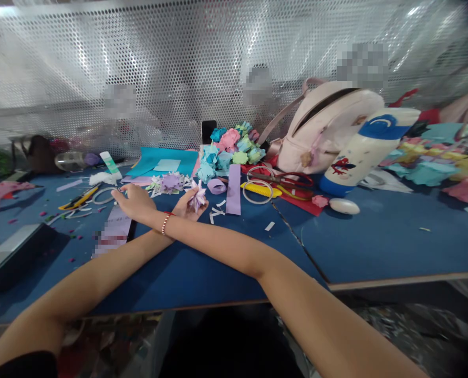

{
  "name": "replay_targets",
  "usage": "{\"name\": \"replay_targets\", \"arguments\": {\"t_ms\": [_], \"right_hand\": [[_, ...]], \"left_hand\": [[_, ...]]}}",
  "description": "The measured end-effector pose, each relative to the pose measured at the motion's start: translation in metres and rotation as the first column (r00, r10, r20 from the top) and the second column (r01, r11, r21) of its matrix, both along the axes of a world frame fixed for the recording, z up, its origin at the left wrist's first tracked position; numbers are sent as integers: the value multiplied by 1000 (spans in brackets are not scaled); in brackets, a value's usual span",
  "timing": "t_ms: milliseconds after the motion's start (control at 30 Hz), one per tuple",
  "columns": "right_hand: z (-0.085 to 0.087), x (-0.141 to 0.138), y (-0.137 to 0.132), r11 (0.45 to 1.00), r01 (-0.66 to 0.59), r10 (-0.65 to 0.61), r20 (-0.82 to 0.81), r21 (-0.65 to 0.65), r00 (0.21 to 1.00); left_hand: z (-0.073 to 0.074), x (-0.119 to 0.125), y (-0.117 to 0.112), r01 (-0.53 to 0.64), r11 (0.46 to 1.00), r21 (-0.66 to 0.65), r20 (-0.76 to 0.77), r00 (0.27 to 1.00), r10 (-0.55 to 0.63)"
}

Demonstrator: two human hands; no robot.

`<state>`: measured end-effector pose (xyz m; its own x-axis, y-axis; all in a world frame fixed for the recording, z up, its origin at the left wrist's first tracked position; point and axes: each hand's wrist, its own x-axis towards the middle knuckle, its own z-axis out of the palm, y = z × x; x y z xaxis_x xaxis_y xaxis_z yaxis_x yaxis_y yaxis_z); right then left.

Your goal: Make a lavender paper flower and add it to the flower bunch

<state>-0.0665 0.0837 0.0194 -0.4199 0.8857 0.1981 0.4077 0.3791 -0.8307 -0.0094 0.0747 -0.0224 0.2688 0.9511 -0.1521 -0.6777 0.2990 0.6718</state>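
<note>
- Crossing over the left forearm, the right arm reaches toward the left side of the table, so that the wrists overlap, the right one on top with a beaded bracelet (165,223) round it.
- The right hand (137,203) is bent, its fingertips at the edge of a pale ring (95,197); whether they pinch anything I cannot tell.
- The left hand (184,206) lies beyond the crossing, palm turned up, fingers curled about a pale purple paper flower (197,197), which sits in its grasp above the blue table (226,262).
- Just right of that hand lie white paper scraps (217,211), a purple paper roll (217,186) and a flat purple strip (234,190).
- Behind the hands are a purple flower (171,182) among pale cuttings, a teal sheet (147,160) and a heap of crumpled paper flowers (239,147).
- Near the right hand are a yellow-and-black cutter (80,198) and a glue stick (111,165); farther left, a pink glue gun (3,194).
- To the right, scissors (299,180), a yellow cutter (259,189), a white-and-blue bottle (365,152) and a pink backpack (324,128) crowd the table.
</note>
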Motion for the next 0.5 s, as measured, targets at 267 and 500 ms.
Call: {"name": "replay_targets", "arguments": {"t_ms": [267, 500], "right_hand": [[-4, -4, 4, 1000, 17, -17, 21, 7, 1000], [-3, -1, -4, 996, -52, 55, -40, 76, 998]], "left_hand": [[0, 1, 0, -11, 1000, -8, -27, 1000, 11], [0, 1, 3, -43, 999, 7, -158, 986, 44]]}}
